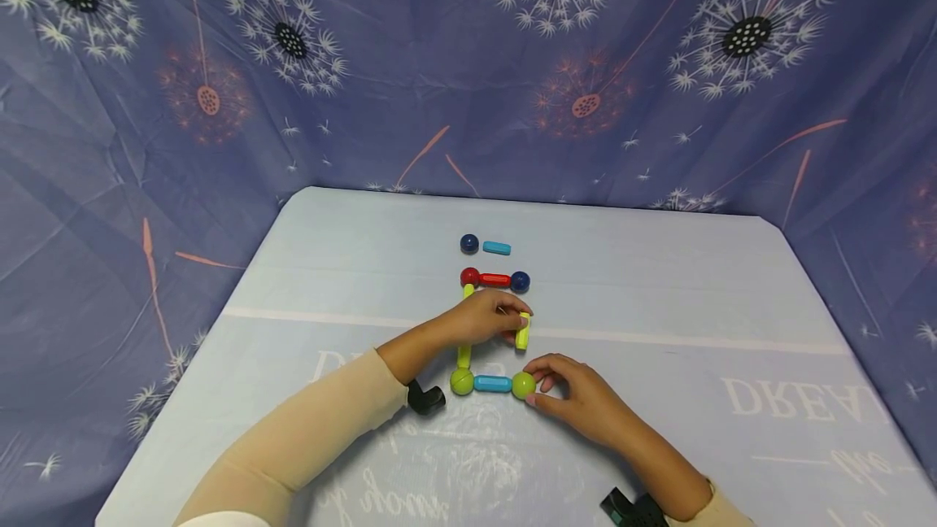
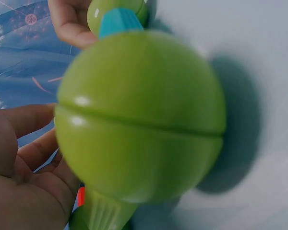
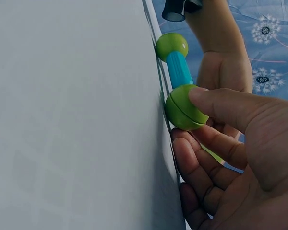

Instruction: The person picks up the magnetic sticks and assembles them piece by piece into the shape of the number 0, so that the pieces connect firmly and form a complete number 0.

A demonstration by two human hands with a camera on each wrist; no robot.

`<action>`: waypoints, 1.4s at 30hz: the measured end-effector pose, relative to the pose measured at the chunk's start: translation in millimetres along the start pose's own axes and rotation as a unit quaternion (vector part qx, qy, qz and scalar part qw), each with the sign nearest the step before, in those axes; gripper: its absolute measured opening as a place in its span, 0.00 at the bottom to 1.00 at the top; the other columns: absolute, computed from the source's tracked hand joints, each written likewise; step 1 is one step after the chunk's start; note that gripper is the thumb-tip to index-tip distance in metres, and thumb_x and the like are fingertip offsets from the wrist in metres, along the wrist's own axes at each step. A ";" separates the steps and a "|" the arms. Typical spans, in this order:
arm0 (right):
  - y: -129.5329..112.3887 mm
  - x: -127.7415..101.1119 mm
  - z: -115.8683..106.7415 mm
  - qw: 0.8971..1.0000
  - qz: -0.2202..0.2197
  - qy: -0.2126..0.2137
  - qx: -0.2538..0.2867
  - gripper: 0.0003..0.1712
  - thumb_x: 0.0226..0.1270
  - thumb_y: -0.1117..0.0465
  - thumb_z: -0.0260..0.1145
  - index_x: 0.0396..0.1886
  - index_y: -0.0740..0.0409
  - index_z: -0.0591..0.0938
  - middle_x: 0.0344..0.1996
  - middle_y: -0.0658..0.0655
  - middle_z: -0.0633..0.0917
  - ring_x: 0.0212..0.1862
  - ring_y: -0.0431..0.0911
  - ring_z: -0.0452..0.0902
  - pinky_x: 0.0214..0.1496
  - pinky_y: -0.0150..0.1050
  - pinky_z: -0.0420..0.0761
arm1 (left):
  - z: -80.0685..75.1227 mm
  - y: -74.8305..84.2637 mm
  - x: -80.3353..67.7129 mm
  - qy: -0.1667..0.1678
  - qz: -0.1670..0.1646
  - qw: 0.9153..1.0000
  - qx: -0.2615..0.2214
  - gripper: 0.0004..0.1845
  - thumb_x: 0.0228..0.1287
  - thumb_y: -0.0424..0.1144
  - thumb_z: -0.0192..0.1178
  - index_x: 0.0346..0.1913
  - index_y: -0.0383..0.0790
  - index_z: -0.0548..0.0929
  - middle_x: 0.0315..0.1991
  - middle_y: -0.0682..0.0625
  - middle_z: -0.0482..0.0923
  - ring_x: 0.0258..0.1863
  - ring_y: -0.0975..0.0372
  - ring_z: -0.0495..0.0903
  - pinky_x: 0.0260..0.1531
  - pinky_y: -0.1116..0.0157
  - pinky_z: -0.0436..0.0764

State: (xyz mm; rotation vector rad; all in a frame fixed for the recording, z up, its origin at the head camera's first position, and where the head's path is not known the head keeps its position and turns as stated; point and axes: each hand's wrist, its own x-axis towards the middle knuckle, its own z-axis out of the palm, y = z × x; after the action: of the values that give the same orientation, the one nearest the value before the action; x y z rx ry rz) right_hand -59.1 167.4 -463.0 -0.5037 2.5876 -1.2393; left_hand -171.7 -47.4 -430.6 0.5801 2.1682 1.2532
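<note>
From the head camera, a pale blue printed tablecloth [image 1: 659,283] covers the table, with dandelion-patterned blue fabric [image 1: 410,63] hung behind it. At the far side lie a loose dark blue plastic ball [image 1: 469,244] and a short light blue plastic rod [image 1: 497,248], close together. Nearer, a red ball [image 1: 470,276], red rod [image 1: 495,280] and second dark blue ball [image 1: 520,281] form a row. The left hand [image 1: 489,317] reaches over the frame and pinches a yellow-green plastic rod [image 1: 523,331], hiding much of the long yellow-green rod [image 1: 464,348] on the other side. The right hand [image 1: 567,393] grips the right-hand green plastic ball [image 1: 523,385], joined by a light blue connecting rod [image 1: 493,384] to the left-hand green ball [image 1: 462,381].

The left wrist camera is almost filled by the left-hand green ball [image 2: 139,120], blurred; the palm [image 2: 19,191] lies beside it.

The right wrist camera shows thumb and fingers [image 3: 221,105] curled round the right-hand green ball [image 3: 182,108], the blue rod [image 3: 178,68] running away from it.
</note>
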 end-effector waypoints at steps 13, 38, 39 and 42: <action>-0.1 0.0 0.6 1.000 0.010 0.009 -0.007 0.18 0.62 0.49 0.76 0.46 0.45 0.79 0.41 0.42 0.86 0.41 0.36 0.77 0.45 0.33 0.76 | 11.5 -5.2 -2.9 -0.071 -0.030 0.997 -0.011 0.12 0.75 0.39 0.58 0.54 0.41 0.85 0.37 0.52 0.87 0.34 0.62 0.88 0.45 0.65 0.86; 0.6 0.1 3.2 1.000 0.014 0.019 0.015 0.19 0.61 0.54 0.76 0.50 0.45 0.80 0.40 0.43 0.86 0.39 0.33 0.78 0.45 0.32 0.76 | 3.1 5.3 -5.0 -0.004 -0.003 0.997 0.074 0.16 0.74 0.39 0.58 0.60 0.39 0.83 0.37 0.48 0.86 0.31 0.59 0.84 0.32 0.69 0.81; 0.6 0.1 3.2 1.000 0.015 0.018 0.014 0.19 0.61 0.54 0.76 0.50 0.45 0.80 0.40 0.42 0.86 0.39 0.33 0.78 0.45 0.32 0.76 | 0.8 6.6 -5.1 0.006 0.007 0.997 0.075 0.16 0.74 0.39 0.58 0.60 0.39 0.83 0.38 0.47 0.86 0.32 0.58 0.85 0.32 0.69 0.81; 1.1 0.1 2.9 1.000 0.015 0.016 0.013 0.18 0.62 0.53 0.76 0.50 0.45 0.80 0.39 0.42 0.85 0.39 0.32 0.78 0.45 0.32 0.76 | -7.0 11.6 -5.9 0.037 0.026 0.997 0.066 0.17 0.74 0.38 0.58 0.60 0.38 0.82 0.46 0.47 0.83 0.37 0.54 0.88 0.32 0.68 0.83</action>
State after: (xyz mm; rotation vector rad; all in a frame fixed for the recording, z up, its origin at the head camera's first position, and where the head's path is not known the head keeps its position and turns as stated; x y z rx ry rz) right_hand -58.4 166.0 -465.7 -0.4424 2.5924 -1.2785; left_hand -170.9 -50.1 -416.1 0.6572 2.3242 1.1825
